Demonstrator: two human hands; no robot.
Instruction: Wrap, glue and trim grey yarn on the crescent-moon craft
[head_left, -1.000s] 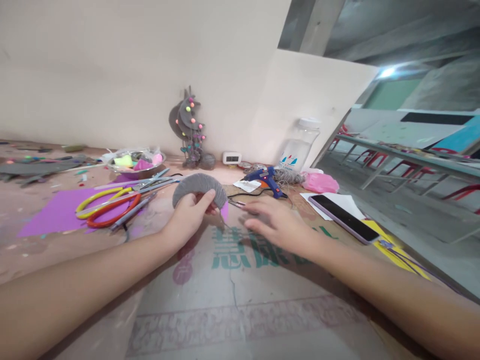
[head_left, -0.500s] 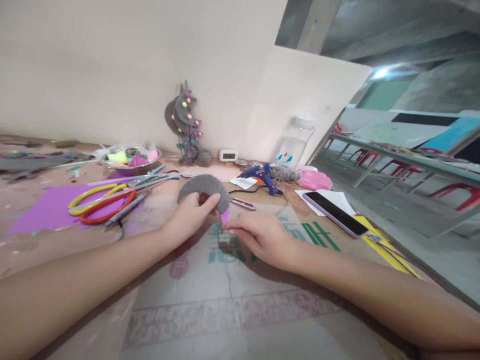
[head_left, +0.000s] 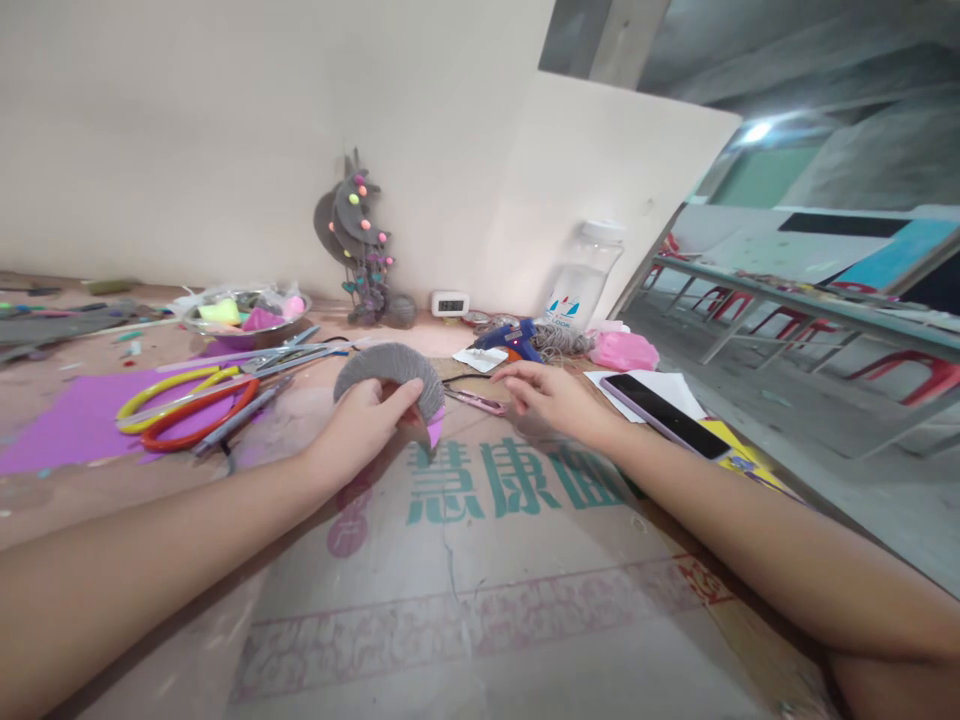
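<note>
One left hand [head_left: 367, 418] holds one grey crescent [head_left: 397, 364] (one purple tip [head_left: 435, 429]).

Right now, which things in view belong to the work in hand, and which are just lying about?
Working:
Grey yarn-wrapped crescent with purple tip, gripped by the left hand
Probably the blue glue gun and slim pink tool, near the right hand

Apparently lying about:
Black-screened phone with purple edge
Clear bottle
Small white digital clock
</note>
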